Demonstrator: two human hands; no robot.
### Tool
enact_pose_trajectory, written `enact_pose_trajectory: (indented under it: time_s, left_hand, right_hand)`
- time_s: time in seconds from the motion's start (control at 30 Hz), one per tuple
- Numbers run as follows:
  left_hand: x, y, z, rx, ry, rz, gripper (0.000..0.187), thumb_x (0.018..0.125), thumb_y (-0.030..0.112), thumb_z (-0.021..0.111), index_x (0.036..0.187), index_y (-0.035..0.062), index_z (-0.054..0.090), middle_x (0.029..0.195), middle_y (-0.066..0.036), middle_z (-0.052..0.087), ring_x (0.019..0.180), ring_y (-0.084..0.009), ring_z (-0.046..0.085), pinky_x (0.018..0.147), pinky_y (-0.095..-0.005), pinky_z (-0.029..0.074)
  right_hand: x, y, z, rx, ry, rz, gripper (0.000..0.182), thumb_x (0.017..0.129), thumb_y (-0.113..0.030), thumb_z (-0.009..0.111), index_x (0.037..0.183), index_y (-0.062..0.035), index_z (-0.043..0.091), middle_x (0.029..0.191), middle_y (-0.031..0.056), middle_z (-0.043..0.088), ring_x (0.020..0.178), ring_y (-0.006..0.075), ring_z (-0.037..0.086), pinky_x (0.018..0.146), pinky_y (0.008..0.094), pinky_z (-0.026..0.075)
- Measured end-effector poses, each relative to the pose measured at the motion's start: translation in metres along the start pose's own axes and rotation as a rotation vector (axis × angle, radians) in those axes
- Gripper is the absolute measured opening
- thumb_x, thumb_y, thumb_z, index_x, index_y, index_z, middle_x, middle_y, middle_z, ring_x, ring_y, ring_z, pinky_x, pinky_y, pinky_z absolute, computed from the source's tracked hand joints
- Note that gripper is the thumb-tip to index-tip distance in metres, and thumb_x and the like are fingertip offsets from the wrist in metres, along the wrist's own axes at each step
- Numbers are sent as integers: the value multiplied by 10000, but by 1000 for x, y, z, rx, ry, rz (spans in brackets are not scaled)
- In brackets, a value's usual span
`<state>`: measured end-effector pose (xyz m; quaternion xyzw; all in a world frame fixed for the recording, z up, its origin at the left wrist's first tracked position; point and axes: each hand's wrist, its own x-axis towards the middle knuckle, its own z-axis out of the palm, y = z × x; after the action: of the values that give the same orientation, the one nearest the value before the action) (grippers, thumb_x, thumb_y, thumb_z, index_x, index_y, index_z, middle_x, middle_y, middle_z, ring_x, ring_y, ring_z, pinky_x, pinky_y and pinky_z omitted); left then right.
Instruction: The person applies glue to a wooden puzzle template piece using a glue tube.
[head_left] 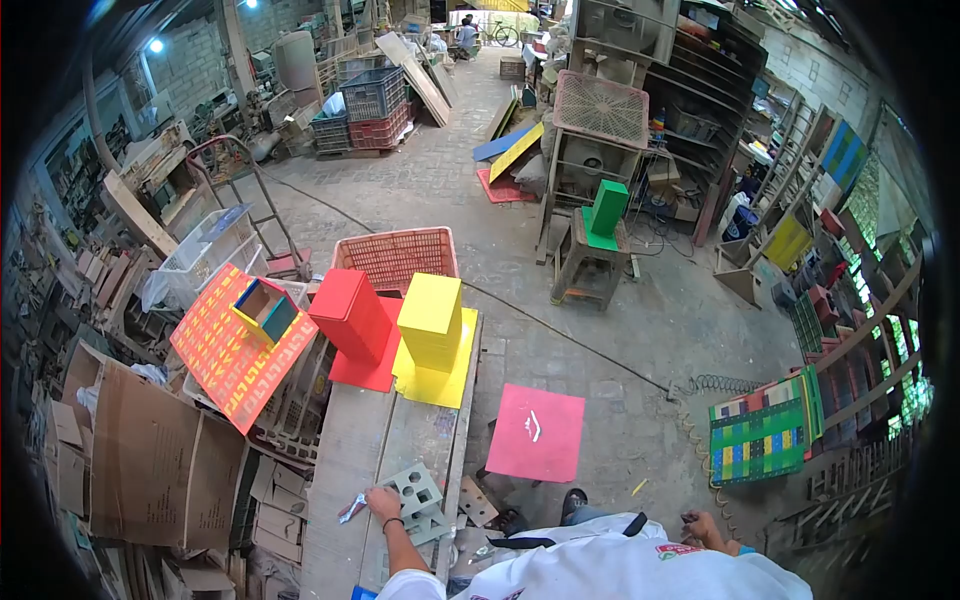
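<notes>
My left hand (383, 504) rests on the wooden bench, its fingers curled at the left edge of a grey plate with cut-out holes (414, 487). A second grey plate (428, 524) lies partly under it. Just left of my fingers is a small, shiny, crumpled-looking tube or packet (352, 508). Out to my right side, my right hand (706, 530) hangs with bent fingers; whether anything small is in them is hidden. Farther up the bench stand a red box-shaped post on a red base (352, 325) and a yellow one on a yellow base (432, 325).
A pink square board (537, 432) is in front of me. Left of the bench, an orange patterned board (245, 355) carries an open wooden box (265, 308). Behind stands a red crate (395, 252). A green post (608, 210) sits on a stool (590, 262); a hose (570, 345) crosses the floor.
</notes>
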<state>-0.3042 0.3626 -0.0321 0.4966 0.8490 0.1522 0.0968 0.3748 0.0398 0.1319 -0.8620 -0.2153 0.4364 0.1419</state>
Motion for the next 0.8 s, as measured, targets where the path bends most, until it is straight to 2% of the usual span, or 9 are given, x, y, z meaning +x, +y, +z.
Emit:
enact_pose_trajectory:
  time_s: [0.1, 0.17, 0.23, 0.33, 0.43, 0.5, 0.53, 0.6, 0.8]
  left_hand:
    - [12, -14, -5, -14, -153, -26, 304, 786, 156, 601, 895, -127, 619, 901, -298, 625, 845, -451, 608, 778, -502, 481]
    - [-14, -54, -16, -55, -199, -70, 300, 789, 147, 599, 906, -129, 614, 881, -302, 628, 849, -462, 606, 771, -497, 478]
    - [32, -7, -14, -207, -132, -48, 297, 792, 138, 597, 916, -131, 610, 861, -306, 632, 853, -473, 605, 764, -491, 475]
    - [11, -11, -45, -324, -22, -65, 281, 816, 117, 583, 947, -131, 600, 882, -310, 636, 866, -476, 612, 757, -481, 475]
    - [-5, -15, -56, -361, 108, -124, 252, 845, 89, 560, 975, -124, 594, 870, -297, 646, 821, -421, 642, 739, -457, 490]
    - [-19, -7, -86, -726, 56, -252, 216, 865, 69, 541, 969, -112, 596, 858, -245, 659, 768, -326, 656, 731, -413, 499]
    - [-28, -7, -94, -723, 60, -260, 216, 865, 69, 541, 969, -112, 596, 858, -245, 659, 768, -326, 656, 731, -413, 499]
    - [-49, -5, -107, -1029, 187, -317, 169, 861, 49, 539, 937, -91, 593, 791, -143, 636, 717, -226, 619, 719, -367, 491]
    - [-123, 13, -175, -1170, 207, -486, 191, 857, 37, 549, 1006, -75, 594, 855, -70, 579, 775, -191, 537, 767, -336, 475]
  right_hand:
    - [7, -10, 4, -162, -18, -98, 253, 825, -3, 598, 1073, -30, 639, 863, 154, 684, 618, 234, 678, 475, 341, 536]
    - [10, 23, 16, -98, -43, -47, 227, 824, -11, 575, 1040, -28, 644, 827, 140, 684, 603, 218, 671, 458, 335, 514]
    - [63, -13, 19, 36, 12, -132, 208, 823, -19, 553, 1007, -25, 649, 790, 127, 683, 588, 202, 664, 440, 329, 492]
    - [39, -26, 39, 51, -83, -114, 389, 771, -7, 564, 1154, -41, 618, 838, 101, 678, 609, 175, 638, 477, 292, 471]
    - [46, -33, 49, 18, -116, -136, 394, 775, 0, 557, 1166, -22, 603, 884, 109, 681, 627, 184, 650, 467, 298, 468]
    - [52, -30, 52, 32, -119, -148, 408, 770, 1, 547, 1172, -22, 609, 877, 112, 683, 619, 186, 660, 458, 300, 470]
    - [55, -30, 54, 57, -117, -169, 422, 764, 2, 536, 1178, -21, 615, 871, 115, 685, 611, 188, 669, 448, 303, 472]
    - [58, -28, 56, 106, -138, -154, 382, 777, -5, 541, 1152, -6, 612, 854, 123, 683, 602, 196, 672, 439, 306, 474]
    - [76, -32, 47, 26, -259, -65, 359, 818, -61, 627, 1157, 36, 564, 952, 150, 688, 677, 225, 686, 515, 329, 515]
